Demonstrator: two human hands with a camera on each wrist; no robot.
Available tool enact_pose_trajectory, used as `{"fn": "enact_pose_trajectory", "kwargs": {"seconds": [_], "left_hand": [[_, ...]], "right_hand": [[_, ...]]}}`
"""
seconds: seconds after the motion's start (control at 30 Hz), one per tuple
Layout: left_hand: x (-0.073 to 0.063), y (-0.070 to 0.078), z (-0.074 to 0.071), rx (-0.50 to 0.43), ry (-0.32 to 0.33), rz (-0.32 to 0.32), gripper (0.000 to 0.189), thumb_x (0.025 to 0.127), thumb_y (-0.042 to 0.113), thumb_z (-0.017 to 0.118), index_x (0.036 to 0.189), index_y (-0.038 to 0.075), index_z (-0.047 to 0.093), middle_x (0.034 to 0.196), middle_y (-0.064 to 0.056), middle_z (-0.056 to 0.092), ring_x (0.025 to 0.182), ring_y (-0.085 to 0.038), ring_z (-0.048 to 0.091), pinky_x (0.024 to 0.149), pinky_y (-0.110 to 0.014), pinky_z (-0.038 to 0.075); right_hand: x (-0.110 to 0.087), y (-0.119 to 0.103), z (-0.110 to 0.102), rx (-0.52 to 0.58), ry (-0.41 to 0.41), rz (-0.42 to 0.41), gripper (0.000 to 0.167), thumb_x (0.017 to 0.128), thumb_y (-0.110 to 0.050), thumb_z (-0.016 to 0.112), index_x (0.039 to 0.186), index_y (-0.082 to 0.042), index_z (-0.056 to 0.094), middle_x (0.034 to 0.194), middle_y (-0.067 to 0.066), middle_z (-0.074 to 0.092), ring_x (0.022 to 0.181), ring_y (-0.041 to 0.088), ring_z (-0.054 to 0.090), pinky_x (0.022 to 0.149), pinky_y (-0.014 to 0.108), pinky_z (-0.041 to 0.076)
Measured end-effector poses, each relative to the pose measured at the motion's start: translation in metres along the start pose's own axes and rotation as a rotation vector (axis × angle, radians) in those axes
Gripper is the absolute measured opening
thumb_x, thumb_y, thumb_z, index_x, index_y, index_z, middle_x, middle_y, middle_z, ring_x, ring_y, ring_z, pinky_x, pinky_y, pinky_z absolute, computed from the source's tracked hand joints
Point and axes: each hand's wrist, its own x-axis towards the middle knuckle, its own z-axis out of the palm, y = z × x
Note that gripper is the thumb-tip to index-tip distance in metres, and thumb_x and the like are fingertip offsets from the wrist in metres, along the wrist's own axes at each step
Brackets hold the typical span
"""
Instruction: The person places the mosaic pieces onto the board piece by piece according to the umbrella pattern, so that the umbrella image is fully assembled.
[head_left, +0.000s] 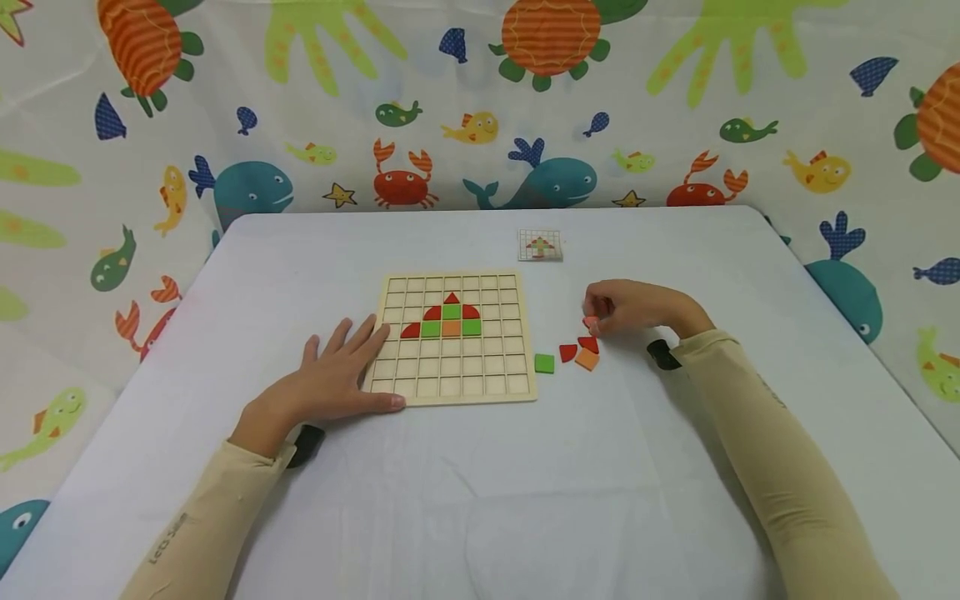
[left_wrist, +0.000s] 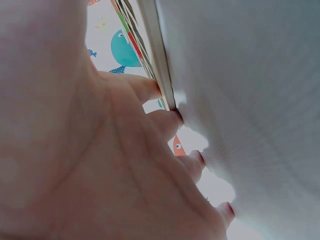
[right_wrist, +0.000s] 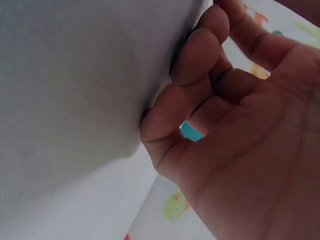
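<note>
A wooden grid board (head_left: 495,364) lies on the table, with red, green and orange pieces set in its upper middle cells. At the board's left edge, my left hand (head_left: 324,379) spreads its fingers, the thumb touching the lower left corner. The left wrist view shows the fingers against the board's side (left_wrist: 159,55). Right of the board, my right hand (head_left: 633,305) has its fingers bent and pinches a red piece (head_left: 590,322), mostly covered by the fingertips. Close below lie two red pieces (head_left: 567,353), an orange square (head_left: 587,359) and a green square (head_left: 544,363).
A small pattern card (head_left: 540,246) with a printed coloured figure lies behind the board. The white table (head_left: 480,500) ends at a sea-animal patterned cloth (head_left: 330,125). Dark wrist cameras sit under both beige sleeves (head_left: 772,450).
</note>
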Motion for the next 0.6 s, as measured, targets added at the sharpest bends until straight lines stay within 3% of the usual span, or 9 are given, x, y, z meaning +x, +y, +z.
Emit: {"fn": "enact_pose_trajectory", "kwargs": {"seconds": [0.2, 0.37, 0.6], "left_hand": [[0.001, -0.0005, 0.002, -0.01, 0.001, 0.002, 0.123, 0.085, 0.075, 0.074, 0.172, 0.008, 0.019, 0.178, -0.021, 0.005, 0.16, -0.052, -0.007, 0.117, -0.078, -0.008], [-0.0002, 0.0007, 0.0021, -0.01, 0.002, -0.003, 0.123, 0.085, 0.074, 0.075, 0.172, 0.007, 0.019, 0.178, -0.022, 0.005, 0.16, -0.051, -0.007, 0.117, -0.078, -0.009], [0.0001, 0.0011, -0.0009, -0.008, 0.006, 0.001, 0.123, 0.085, 0.074, 0.075, 0.172, 0.007, 0.019, 0.178, -0.022, 0.005, 0.16, -0.052, -0.007, 0.117, -0.078, -0.009]], "right_hand": [[0.0021, 0.0003, -0.0021, -0.001, 0.121, 0.043, 0.015, 0.099, -0.013, 0.078, 0.1, -0.006, 0.064, 0.09, 0.007, 0.059, 0.088, 0.025, 0.054, 0.076, 0.038, 0.045], [0.0028, 0.0008, -0.0039, 0.045, 0.177, 0.067, 0.013, 0.102, -0.011, 0.073, 0.113, -0.003, 0.072, 0.1, 0.01, 0.066, 0.095, 0.028, 0.056, 0.082, 0.039, 0.049], [0.0063, -0.0049, -0.0024, 0.205, 0.252, 0.065, 0.019, 0.104, -0.01, 0.07, 0.119, -0.002, 0.076, 0.107, 0.012, 0.073, 0.1, 0.03, 0.061, 0.088, 0.035, 0.053]]}}
